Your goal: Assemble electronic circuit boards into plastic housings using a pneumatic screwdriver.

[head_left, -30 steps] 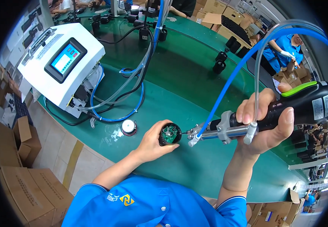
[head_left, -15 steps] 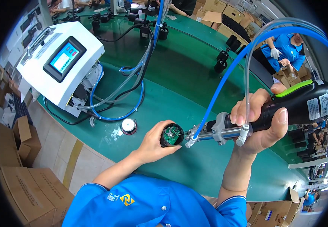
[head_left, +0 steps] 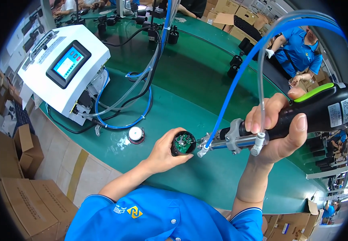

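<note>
My left hand [head_left: 165, 152] is wrapped round a round black housing [head_left: 183, 143] with a green circuit board inside, its opening turned up toward me. In my right hand [head_left: 278, 128] is a black electric screwdriver [head_left: 312, 114] with a lime-green lever and a metal front end. Its tip reaches to the rim of the housing; whether it touches a screw is too small to tell. A blue hose [head_left: 238, 78] and a clear tube run to the tool's front. Left of my left hand, a small round part with a white top [head_left: 136, 135] lies on the green table.
A white machine with a screen [head_left: 69, 64] stands at the left, with looped hoses and cables [head_left: 144, 108] beside it. Black housings [head_left: 236, 64] stand along the far side. Cardboard boxes [head_left: 33, 205] are at lower left. Another person in blue [head_left: 298, 52] is across the table.
My hands, the housing and the screwdriver have hardly moved. The hose above has shifted slightly, and the person across the table has moved their arms apart.
</note>
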A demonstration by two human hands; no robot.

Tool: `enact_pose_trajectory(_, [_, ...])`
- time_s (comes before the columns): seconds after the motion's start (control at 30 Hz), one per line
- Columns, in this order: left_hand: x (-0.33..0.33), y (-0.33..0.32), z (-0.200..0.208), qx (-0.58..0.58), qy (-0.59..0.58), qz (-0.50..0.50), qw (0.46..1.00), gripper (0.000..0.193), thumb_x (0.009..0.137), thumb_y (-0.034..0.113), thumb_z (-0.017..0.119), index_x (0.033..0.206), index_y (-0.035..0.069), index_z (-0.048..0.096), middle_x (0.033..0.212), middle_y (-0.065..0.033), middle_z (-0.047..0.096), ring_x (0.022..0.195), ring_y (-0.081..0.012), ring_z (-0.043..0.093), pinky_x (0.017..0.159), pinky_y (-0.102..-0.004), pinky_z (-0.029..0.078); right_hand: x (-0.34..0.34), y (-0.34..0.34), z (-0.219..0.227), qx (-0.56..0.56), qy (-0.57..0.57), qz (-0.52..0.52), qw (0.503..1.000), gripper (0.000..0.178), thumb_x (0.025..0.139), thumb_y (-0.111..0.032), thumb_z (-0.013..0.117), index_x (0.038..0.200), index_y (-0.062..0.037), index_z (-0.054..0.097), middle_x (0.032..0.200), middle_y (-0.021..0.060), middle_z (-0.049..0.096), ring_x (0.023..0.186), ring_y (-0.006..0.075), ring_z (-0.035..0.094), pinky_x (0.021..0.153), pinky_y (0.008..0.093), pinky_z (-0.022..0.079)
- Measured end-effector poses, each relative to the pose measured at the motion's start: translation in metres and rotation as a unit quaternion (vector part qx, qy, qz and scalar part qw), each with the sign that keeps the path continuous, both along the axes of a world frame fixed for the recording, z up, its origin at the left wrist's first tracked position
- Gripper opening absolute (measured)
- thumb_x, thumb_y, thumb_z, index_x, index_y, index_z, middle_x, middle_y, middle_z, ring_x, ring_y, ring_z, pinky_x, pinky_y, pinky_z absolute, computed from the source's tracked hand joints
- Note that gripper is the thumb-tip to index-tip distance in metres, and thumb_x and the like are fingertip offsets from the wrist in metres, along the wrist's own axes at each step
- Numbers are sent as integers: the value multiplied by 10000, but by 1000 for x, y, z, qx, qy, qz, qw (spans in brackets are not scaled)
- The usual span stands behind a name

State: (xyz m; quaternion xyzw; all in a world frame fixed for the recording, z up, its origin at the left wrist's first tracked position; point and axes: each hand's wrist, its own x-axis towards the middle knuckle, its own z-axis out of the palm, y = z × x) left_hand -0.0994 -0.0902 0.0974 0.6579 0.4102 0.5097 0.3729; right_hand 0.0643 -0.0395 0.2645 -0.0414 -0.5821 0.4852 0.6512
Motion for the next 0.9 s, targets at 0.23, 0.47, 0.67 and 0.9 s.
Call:
enact_pose_trajectory(0.23, [0, 1, 1, -4, -1, 0, 1000, 590, 628, 142, 737, 1131, 12, 457, 1031, -130, 546, 898, -247, 564, 788, -316, 450, 2, -1, 3, -25, 29, 20, 999, 361, 835, -254, 473, 1114, -51, 370, 580, 77, 485, 423, 161, 486, 398, 246, 419])
enact_pose_trajectory(0.47, [1, 2, 0, 7, 4, -3, 1000, 589, 623, 132, 735, 1129, 11, 460, 1023, -126, 549, 889, -244, 564, 782, -317, 450, 3, 2, -1, 4, -2, -2, 1000, 363, 880, -297, 417, 1141, -48, 373, 565, 40, 420, 413, 128, 462, 387, 239, 408])
enact_pose_trajectory(0.67, [5, 0, -2, 15, -17, 4, 1000, 577, 621, 123, 731, 1122, 14, 467, 1008, -121, 554, 878, -240, 563, 778, -314, 448, 2, 2, -8, -8, -9, -8, 1000, 366, 873, -287, 425, 1138, -40, 377, 563, 48, 435, 416, 133, 461, 384, 243, 410])
enact_pose_trajectory(0.9, [5, 8, -15, 26, 6, 15, 1000, 571, 620, 120, 731, 1117, 17, 470, 999, -120, 556, 867, -237, 562, 778, -309, 445, 13, -4, 22, 1, 16, -15, 1000, 394, 873, -278, 430, 1173, -30, 365, 590, 43, 432, 460, 140, 474, 405, 243, 407])
